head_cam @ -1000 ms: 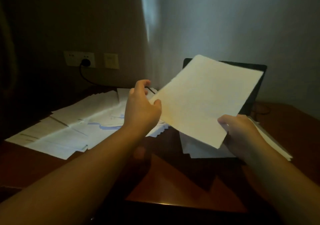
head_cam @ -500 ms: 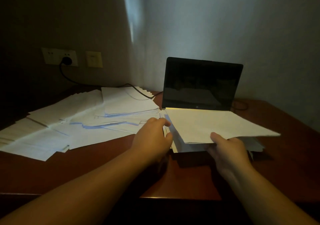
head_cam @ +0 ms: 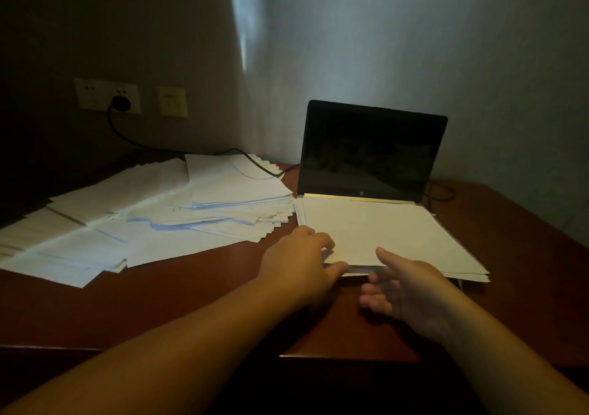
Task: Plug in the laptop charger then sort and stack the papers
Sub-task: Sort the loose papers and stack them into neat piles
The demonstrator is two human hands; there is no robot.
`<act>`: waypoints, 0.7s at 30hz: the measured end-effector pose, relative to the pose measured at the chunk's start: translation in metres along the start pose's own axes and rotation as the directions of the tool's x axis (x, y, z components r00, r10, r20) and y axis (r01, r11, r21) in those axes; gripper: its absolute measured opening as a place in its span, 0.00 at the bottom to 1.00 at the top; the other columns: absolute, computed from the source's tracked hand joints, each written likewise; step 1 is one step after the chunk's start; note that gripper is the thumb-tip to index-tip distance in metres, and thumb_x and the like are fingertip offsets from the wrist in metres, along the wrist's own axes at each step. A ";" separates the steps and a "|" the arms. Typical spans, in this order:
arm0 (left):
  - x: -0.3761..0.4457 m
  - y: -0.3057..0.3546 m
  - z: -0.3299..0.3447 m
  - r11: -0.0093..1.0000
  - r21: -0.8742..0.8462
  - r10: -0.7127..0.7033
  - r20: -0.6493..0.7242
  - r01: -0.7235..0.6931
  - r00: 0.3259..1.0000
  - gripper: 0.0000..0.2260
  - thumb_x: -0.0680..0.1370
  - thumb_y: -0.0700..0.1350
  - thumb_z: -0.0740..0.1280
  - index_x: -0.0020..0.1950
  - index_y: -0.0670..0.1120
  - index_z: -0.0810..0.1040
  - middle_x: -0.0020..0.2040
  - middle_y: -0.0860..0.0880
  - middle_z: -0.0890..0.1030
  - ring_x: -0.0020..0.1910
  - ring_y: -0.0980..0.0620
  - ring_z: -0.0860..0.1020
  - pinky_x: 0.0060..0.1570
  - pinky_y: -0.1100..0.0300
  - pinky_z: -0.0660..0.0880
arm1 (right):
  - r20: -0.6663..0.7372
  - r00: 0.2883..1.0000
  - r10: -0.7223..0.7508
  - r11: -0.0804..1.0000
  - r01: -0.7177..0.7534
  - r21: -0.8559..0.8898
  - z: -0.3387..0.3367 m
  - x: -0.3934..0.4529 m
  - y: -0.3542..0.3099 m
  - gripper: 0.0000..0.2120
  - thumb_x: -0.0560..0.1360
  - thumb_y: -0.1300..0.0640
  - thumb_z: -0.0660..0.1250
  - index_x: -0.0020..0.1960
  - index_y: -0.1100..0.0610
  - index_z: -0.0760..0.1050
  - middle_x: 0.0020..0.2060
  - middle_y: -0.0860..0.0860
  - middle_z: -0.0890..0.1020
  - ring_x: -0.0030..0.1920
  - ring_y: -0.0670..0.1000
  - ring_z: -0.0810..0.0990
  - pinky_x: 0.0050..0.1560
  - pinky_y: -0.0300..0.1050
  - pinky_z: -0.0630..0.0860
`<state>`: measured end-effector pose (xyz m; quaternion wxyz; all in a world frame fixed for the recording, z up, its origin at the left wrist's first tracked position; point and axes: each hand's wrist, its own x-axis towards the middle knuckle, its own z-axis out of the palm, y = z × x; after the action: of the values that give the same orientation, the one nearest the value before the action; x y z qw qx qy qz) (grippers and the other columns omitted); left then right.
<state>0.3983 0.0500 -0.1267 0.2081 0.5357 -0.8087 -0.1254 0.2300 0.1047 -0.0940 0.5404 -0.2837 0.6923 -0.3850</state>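
A stack of white papers [head_cam: 382,233] lies on the laptop's base, in front of its dark upright screen [head_cam: 369,153]. My left hand [head_cam: 299,264] rests at the stack's near left corner, fingertips touching the paper edge. My right hand [head_cam: 404,290] hovers just in front of the stack's near edge, fingers relaxed and holding nothing. A loose spread of white papers [head_cam: 153,220] covers the left of the table. The black charger plug [head_cam: 120,103] sits in the wall socket [head_cam: 106,95], and its cable [head_cam: 255,162] runs over the papers toward the laptop.
The brown wooden table [head_cam: 191,303] has bare surface in front of me and at the right beside the laptop. A second wall plate [head_cam: 172,102] sits right of the socket. The room is dim, with walls close behind the table.
The sheet that both hands held up has come down onto the stack at the laptop. My right hand has let go of it and drawn back slightly.
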 end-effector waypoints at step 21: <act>0.020 -0.016 -0.010 0.992 0.116 0.051 0.001 -0.051 0.999 0.21 0.77 0.62 0.67 0.68 0.57 0.73 0.65 0.52 0.75 0.58 0.51 0.76 0.53 0.58 0.73 | 0.199 0.956 -0.216 0.957 0.248 -0.154 0.023 0.012 -0.022 0.12 0.80 0.54 0.65 0.53 0.63 0.78 0.44 0.61 0.83 0.35 0.55 0.82 0.35 0.45 0.80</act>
<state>0.4094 0.0257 -0.1212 0.1805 0.5263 -0.8278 -0.0726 0.2485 0.0778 -0.0849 0.5242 -0.4436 0.6340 -0.3556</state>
